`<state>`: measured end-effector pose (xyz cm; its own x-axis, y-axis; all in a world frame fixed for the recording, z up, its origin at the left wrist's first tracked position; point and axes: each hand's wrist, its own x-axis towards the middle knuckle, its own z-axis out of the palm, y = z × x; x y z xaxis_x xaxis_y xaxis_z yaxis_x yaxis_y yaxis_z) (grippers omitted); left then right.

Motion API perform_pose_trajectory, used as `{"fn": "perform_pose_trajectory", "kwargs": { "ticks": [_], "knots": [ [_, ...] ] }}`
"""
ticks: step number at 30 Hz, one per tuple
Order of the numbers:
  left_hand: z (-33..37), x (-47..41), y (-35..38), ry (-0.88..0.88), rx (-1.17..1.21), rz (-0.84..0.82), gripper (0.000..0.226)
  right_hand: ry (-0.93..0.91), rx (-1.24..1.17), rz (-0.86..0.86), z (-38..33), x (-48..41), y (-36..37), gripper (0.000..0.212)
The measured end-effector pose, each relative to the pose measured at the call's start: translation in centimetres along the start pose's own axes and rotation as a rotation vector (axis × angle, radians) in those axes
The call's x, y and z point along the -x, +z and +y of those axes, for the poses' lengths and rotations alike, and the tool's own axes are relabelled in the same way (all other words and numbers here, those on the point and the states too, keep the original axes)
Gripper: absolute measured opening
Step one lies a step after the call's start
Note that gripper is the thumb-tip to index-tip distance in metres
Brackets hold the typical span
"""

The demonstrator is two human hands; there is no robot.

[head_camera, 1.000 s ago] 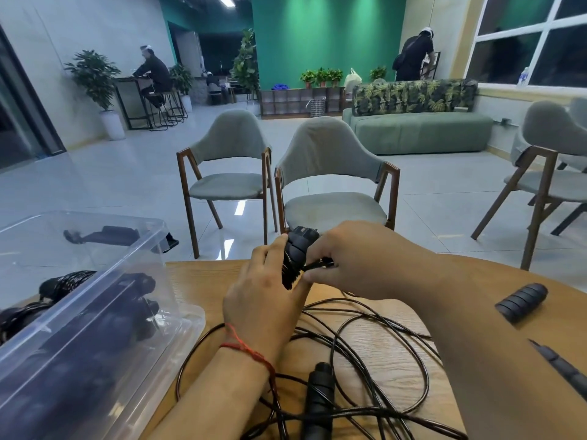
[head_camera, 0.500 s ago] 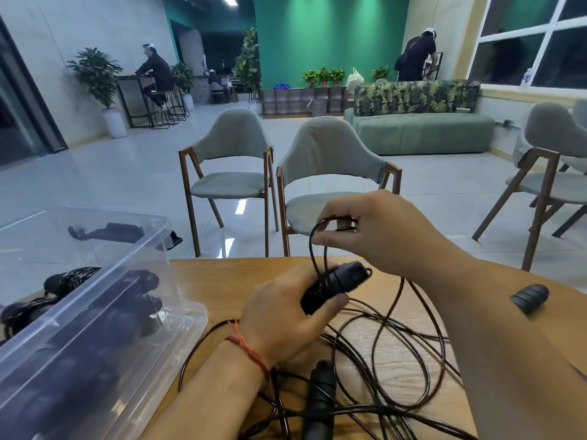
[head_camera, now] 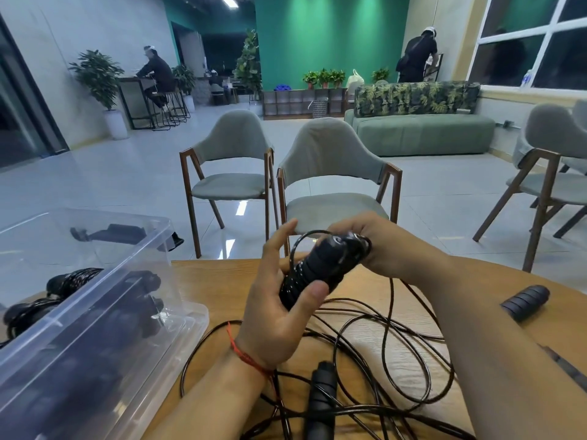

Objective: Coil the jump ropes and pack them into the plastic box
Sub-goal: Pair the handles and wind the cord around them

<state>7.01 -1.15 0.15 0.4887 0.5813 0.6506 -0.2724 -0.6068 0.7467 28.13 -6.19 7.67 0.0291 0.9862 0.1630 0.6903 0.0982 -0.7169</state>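
Wrapping step: L hand holds the black handle just above the table, R hand pinches the rope at the handle's top, so next = more turns w/ the loose rope, then into the plastic box on the left.

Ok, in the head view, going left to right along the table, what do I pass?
The plastic box → left hand → jump rope handle it holds → right hand, pinching the cord at that handle's top → a separate ridged handle lying loose.
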Motion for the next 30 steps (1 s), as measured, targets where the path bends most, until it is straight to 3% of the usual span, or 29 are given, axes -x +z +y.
{"fn": "perform_pose_trajectory", "kwargs": {
  "ticks": [7, 17, 24, 30],
  "knots": [
    [0.2, -0.9, -0.6, -0.106, 0.168, 0.242, 0.060, 0.026, -0.203, 0.026, 0.5, 0.6, -0.3, 0.030],
    [0.3, -1.1, -0.6, -0.190, 0.240, 0.222, 0.032, 0.151, -0.180, -0.021, -0.1, 0.8, -0.4, 0.041],
    [0.0, -1.9, -0.7, -0.369, 0.322, 0.337, 0.047, 0.202, -0.058, 0.051, -1.3, 0.7, -0.1, 0.049],
    [-1.7, -2.7, -2.3, -0.534, 0.314, 0.531, 0.053, 0.018, 0.172, 0.127, -2.5, 1.1, -1.0, 0.021]
  ]
}}
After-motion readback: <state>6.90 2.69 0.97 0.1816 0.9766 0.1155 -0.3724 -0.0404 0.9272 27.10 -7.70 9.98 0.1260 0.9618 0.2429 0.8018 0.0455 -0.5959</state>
